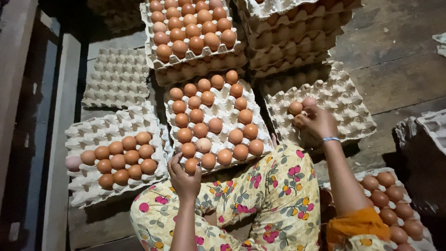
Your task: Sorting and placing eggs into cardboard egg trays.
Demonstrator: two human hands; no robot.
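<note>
- The left hand (184,179) pinches a brown egg (191,165) at the near edge of the middle tray (222,109).
- The right hand (318,122) closes around eggs over the right tray (346,104), which is almost bare.
- To do it well, I think each egg should go gently into its own cup, without knocking the others.

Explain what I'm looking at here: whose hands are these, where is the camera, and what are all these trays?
There is no machine here: a person works with two bare hands. The single picture comes from a camera worn on their head, looking down past their flowered trousers.

The left hand touches a brown egg at the near edge of the middle tray, which is mostly full. The right hand holds eggs over a nearly empty tray; one egg already sits in it.

Around them on the wooden floor lie a partly filled tray, an empty one, stacked full trays behind, and more eggs at the person's right.
</note>
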